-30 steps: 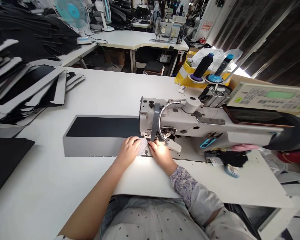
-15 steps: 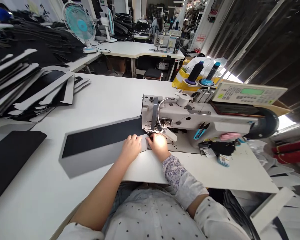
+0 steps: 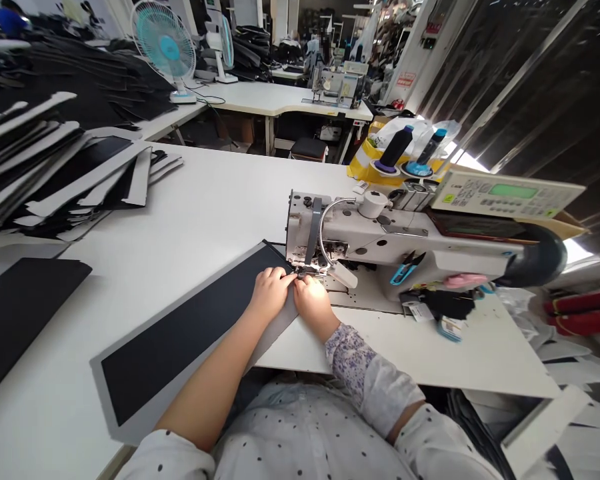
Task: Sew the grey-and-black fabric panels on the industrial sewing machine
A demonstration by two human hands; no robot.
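A long black panel with a wide grey border [image 3: 180, 340] lies on the white table, running diagonally from the lower left up to the sewing machine. Its end sits at the presser foot of the white industrial sewing machine [image 3: 360, 233]. My left hand [image 3: 271, 291] presses on the panel just before the foot, with fingers curled onto it. My right hand [image 3: 313, 301] lies beside it, its fingertips at the panel's end, next to the foot. The needle area is mostly hidden by my fingers and the machine's lamp.
Stacks of black panels with grey strips [image 3: 65, 177] lie at the table's far left, and a single black panel [image 3: 20, 313] lies nearer. Blue snips [image 3: 403, 269] hang by the machine, below its control panel [image 3: 507, 193]. Thread cones [image 3: 395, 150] stand behind. A person works at another machine farther back.
The panel's free end has swung toward my body, turning the panel from nearly crosswise to diagonal. My hands have come closer together at the presser foot.
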